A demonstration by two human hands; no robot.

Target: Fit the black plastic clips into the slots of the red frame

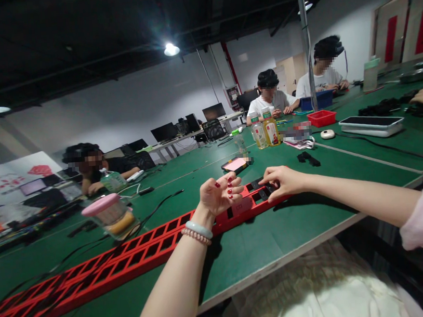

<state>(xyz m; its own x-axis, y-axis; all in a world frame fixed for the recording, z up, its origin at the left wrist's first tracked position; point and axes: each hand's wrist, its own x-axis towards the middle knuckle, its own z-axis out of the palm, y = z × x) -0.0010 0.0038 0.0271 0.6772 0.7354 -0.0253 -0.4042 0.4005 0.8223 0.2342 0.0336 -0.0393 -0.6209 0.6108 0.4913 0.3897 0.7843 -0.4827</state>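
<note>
Through the head camera I see both of my hands out over the green tabletop (282,240), at the near end of a long red rack (132,272) full of slanted openings. The rack runs from the lower left of my view up to the right hand (271,188), and its right end lies directly under that hand. Thumb and fingers reach down apart there, astride a dark piece (262,195) set in the rack's end; they look to be touching it, but I can't tell from here whether they grip it or only rest on it.

My left hand (221,194) is curled into a loose fist just left of the right one, fingers folded inward and the red nails facing me. It is above the rack's middle stretch, and I can't make out anything inside the fist. A pale bangle (199,229) and a beaded bracelet (195,236) circle that wrist. Between the hands I have a solid red plate (243,206) on the rack.

Past the left hand lies a phone-like slab (235,164) with a pink face; beyond the right hand, a small black lump (308,159). A pink-lidded cup (116,218) stands behind the rack, left of the left wrist.
</note>
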